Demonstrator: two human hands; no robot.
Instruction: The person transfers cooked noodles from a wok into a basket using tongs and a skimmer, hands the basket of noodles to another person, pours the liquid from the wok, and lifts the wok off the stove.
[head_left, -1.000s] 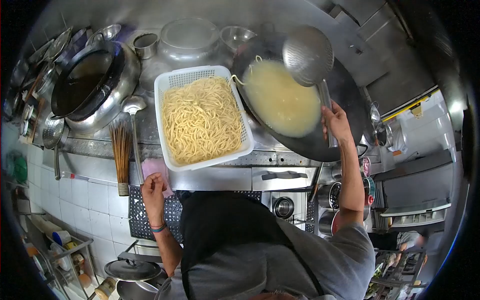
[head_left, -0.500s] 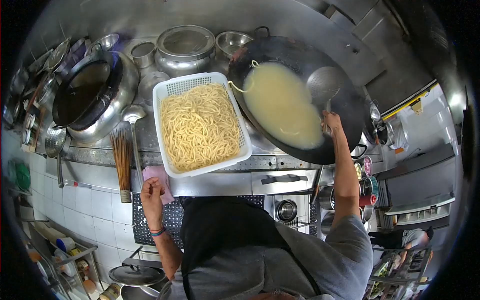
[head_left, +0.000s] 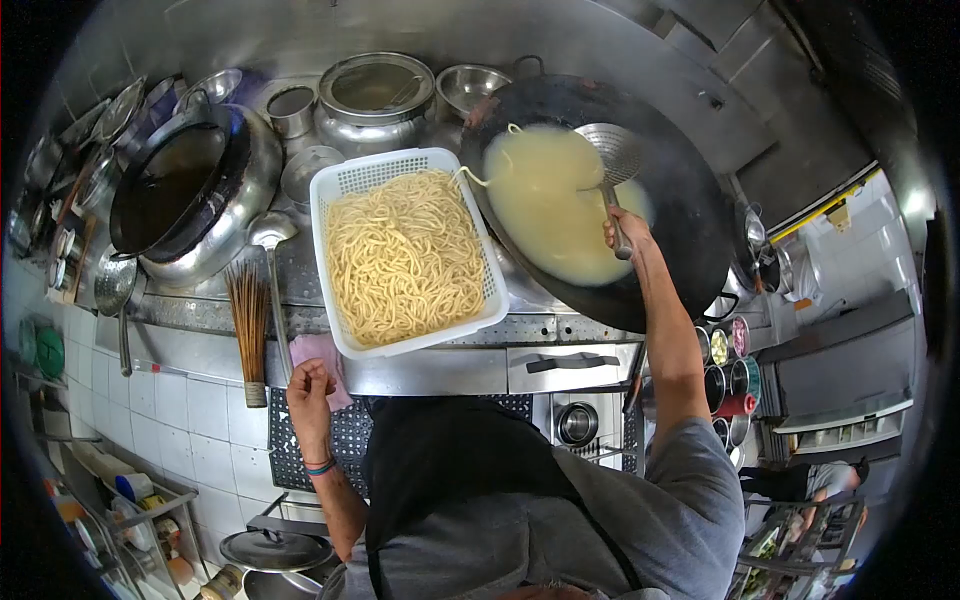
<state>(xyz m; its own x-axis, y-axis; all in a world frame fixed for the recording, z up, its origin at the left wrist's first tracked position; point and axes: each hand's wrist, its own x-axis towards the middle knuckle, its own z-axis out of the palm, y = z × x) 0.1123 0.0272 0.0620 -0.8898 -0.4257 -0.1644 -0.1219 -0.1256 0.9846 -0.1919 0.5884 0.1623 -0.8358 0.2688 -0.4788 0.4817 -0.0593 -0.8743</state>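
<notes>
My right hand (head_left: 629, 232) is wrapped round the handle of a perforated skimmer (head_left: 612, 150). The skimmer's bowl is over the cloudy yellowish liquid in a big black wok (head_left: 690, 240), its near edge at the liquid. One noodle strand hangs from the wok liquid toward a white plastic basket (head_left: 420, 345), which is heaped with thick yellow noodles (head_left: 405, 260). My left hand (head_left: 311, 388) hovers at the counter's front edge with its fingers curled together, and I see nothing in them. Beside it are a pink cloth (head_left: 325, 362) and the handle of a ladle (head_left: 271, 230).
Left of the basket stand a bamboo wok brush (head_left: 247, 325), another skimmer (head_left: 115, 282) and a dark wok (head_left: 170, 190) resting on a metal pot. Lidded pots (head_left: 376, 85) line the back. Small containers (head_left: 718, 345) sit at the right. A person (head_left: 815, 482) is at the far right.
My right hand has moved left and slightly up, carrying the skimmer from the wok's right wall over the liquid. My left hand stays nearly where it was.
</notes>
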